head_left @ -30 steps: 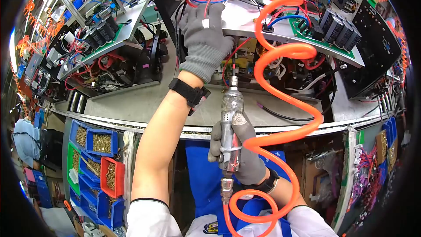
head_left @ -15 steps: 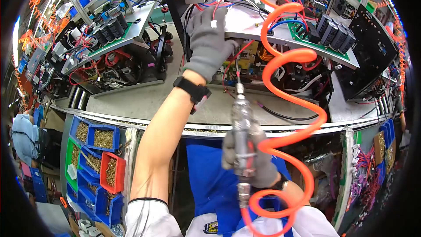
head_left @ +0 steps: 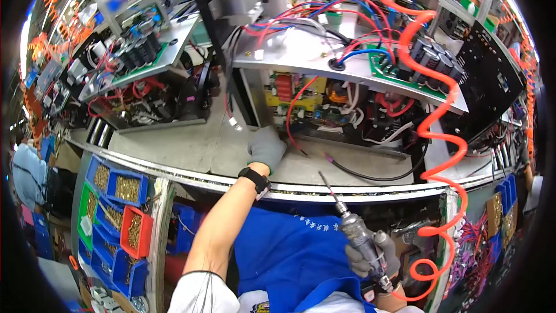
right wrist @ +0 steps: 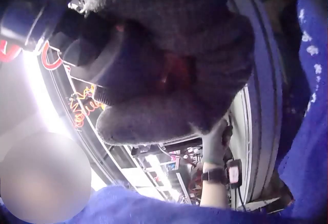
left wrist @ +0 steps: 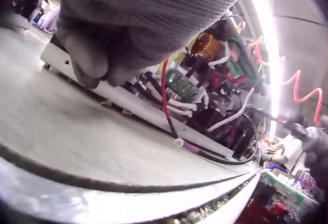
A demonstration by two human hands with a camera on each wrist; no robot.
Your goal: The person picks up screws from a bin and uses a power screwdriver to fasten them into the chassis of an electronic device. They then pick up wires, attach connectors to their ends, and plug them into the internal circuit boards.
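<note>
My gloved right hand (head_left: 376,252) grips a pneumatic screwdriver (head_left: 362,237) low in front of the blue apron, its long bit angled up and left. A coiled orange air hose (head_left: 443,145) leads to the tool. In the right wrist view the glove (right wrist: 169,65) hides most of it. My gloved left hand (head_left: 266,146) is at the lower front corner of an open electronics chassis (head_left: 347,136). In the left wrist view its curled fingers (left wrist: 92,55) hold the chassis's front metal edge. A loose red wire (head_left: 289,119) and a black cable (head_left: 376,177) hang at the chassis front.
Another open chassis (head_left: 150,113) stands to the left. Blue bins (head_left: 127,188) and a red bin (head_left: 137,232) of small fasteners sit at lower left. A metal rail (head_left: 324,191) edges the bench. Bundled wires (head_left: 478,235) lie at lower right. Another person (head_left: 35,177) is at far left.
My left hand has come down from the wires on the upper plate to the chassis's lower front corner. My right hand has drawn the screwdriver out of the chassis, down and right.
</note>
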